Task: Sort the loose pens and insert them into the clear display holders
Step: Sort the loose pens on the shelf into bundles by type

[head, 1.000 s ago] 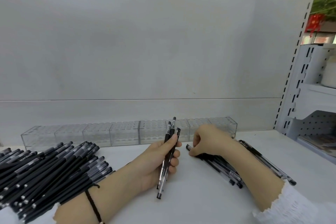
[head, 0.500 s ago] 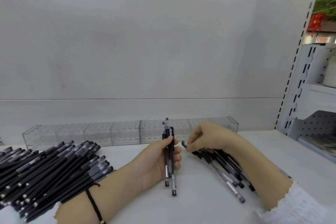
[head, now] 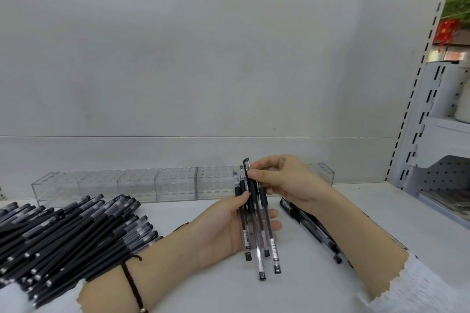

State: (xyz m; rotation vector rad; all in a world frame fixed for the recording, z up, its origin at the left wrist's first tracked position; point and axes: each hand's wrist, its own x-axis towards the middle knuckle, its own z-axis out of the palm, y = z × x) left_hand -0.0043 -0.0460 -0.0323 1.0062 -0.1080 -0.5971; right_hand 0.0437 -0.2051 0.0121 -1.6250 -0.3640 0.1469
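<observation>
The left hand (head: 226,229) lies palm up near the middle of the counter (head: 292,295), thumb and fingers curled round a bunch (head: 256,236) of about four clear pens, caps pointing away from the person. The right hand (head: 287,180) pinches the capped top of one pen (head: 246,165) in that bunch between thumb and fingers. A big pile (head: 63,234) of dark pens lies at the counter's left edge, a small heap (head: 312,231) lies under the right forearm, and the clear holders (head: 152,184) stand in a row along the back edge.
</observation>
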